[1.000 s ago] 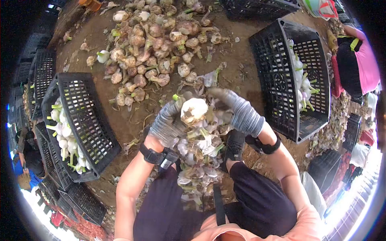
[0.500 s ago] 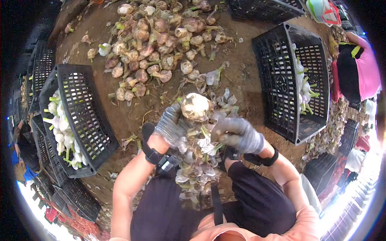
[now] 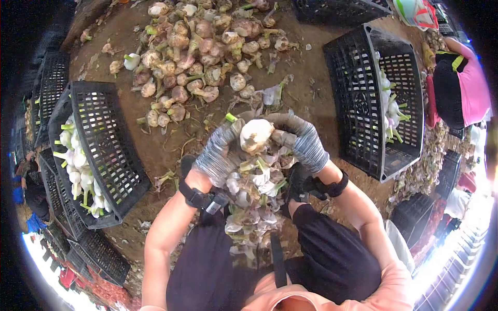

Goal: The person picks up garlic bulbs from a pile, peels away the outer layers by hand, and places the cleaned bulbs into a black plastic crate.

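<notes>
A garlic bulb [image 3: 256, 136], mostly white with some brownish skin, is held up in front of me. Gloved in grey, my left hand [image 3: 219, 152] is closed around its left side, the green cut stem poking out past the fingers. From the right, my right hand [image 3: 303, 140], in a matching glove, curls its fingers against the bulb and its outer skin; the fingertips are partly hidden. Beneath both hands lies a heap of loose garlic skins [image 3: 259, 207]. Farther off, a pile of unpeeled garlic bulbs [image 3: 199, 52] with brownish skins and stems covers the ground.
On my left stands a tilted black crate [image 3: 106, 140] holding white garlic. Another black crate [image 3: 355, 98] with garlic stands on my right, with a third crate [image 3: 342, 11] behind it. A person in pink [image 3: 473, 88] is at the far right.
My right hand has moved up from below right of the bulb to its right side, where the fingers now touch it. The bulb looks whiter, and its stem end shows more at left.
</notes>
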Demonstrator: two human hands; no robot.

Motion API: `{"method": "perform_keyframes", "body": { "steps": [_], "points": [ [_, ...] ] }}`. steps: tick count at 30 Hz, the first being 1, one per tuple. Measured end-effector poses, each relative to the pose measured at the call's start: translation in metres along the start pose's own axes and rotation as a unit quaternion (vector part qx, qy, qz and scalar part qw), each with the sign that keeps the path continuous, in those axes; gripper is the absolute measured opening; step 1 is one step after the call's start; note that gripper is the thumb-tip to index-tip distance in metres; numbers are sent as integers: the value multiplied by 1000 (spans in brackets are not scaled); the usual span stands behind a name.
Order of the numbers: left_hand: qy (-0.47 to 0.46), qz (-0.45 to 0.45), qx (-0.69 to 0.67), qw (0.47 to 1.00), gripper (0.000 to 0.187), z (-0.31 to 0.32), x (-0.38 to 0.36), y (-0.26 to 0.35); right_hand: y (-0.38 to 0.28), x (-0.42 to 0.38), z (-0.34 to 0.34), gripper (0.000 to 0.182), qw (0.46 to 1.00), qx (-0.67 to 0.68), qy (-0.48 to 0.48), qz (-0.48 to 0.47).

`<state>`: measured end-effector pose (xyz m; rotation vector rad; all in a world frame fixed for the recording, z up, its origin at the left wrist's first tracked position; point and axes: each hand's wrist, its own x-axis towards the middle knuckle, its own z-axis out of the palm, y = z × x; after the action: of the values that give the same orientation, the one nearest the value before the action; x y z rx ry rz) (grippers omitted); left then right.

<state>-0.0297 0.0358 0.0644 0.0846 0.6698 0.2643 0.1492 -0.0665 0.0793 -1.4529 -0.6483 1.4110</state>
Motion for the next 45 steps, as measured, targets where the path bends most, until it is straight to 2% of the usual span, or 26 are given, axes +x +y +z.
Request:
{"method": "perform_keyframes", "body": {
  "steps": [2,4,6,9,10,11,12,15,17,19,21,24,26,27,28,30,32,33,34,36,38,40,42,43,44,45],
  "points": [
    [-5,-7,34,999,37,-6,1,3,-1,0,-1,29,1000,-10,7,-1],
    [-29,23,155,987,44,-8,3,6,1,-1,-5,29,984,-131,-18,-121],
    [-19,7,165,986,42,-1,-3,8,1,-4,-5,28,986,-132,-26,-95],
    [0,60,244,968,37,6,-4,8,-1,-5,-8,27,985,-126,-12,-113],
    [7,98,331,938,36,9,-4,10,-3,-6,-10,27,985,-127,-11,-113],
    [15,135,415,900,35,10,-4,11,-5,-7,-12,26,996,-79,9,-49],
    [14,135,415,900,35,10,-3,11,-6,-7,-13,25,999,-30,30,15],
    [8,158,448,880,27,7,-2,11,-1,-6,-10,20,998,-31,57,9],
    [27,215,479,851,28,10,-2,7,-1,-4,-4,20,997,-29,64,14],
    [25,233,470,851,25,12,-3,1,-4,-4,3,20,979,-193,59,-41],
    [17,275,483,831,21,11,-4,-3,-4,-4,0,21,983,-167,59,-38],
    [9,247,474,845,19,7,-7,-2,13,2,-14,22,984,-141,89,-57],
    [15,259,463,847,18,13,-9,-2,35,5,-37,24,935,-342,88,18],
    [7,253,439,862,20,11,-8,0,45,3,-45,28,919,-389,43,52],
    [-1,248,415,875,22,9,-8,1,48,1,-47,28,918,-390,42,52],
    [-3,257,438,862,22,7,-7,3,51,-4,-47,30,932,-363,12,-6],
    [-17,252,449,857,21,8,-7,3,15,-4,-27,31,934,-354,38,-15],
    [-17,251,450,857,21,8,-5,1,7,-2,-21,30,976,-214,24,24],
    [-26,280,473,835,21,7,-3,-2,-1,-1,-15,30,996,-69,10,62],
    [-35,308,496,811,22,8,1,-5,-8,-2,-4,29,997,-61,-10,38],
    [-28,400,520,754,21,14,4,-4,-3,-1,-2,24,984,-171,33,-33],
    [19,386,536,751,19,16,1,-8,-1,-2,4,19,979,-182,51,-73],
    [86,378,644,659,18,7,5,-12,-5,-4,11,16,957,-235,40,-165],
    [106,355,624,688,19,11,4,-15,-9,-6,16,15,950,-238,53,-194],
    [106,355,624,688,19,8,4,-17,-8,-6,15,15,950,-238,52,-194],
    [93,319,541,772,19,3,6,-19,-8,-6,13,16,953,-230,84,-177]
  ]
}}
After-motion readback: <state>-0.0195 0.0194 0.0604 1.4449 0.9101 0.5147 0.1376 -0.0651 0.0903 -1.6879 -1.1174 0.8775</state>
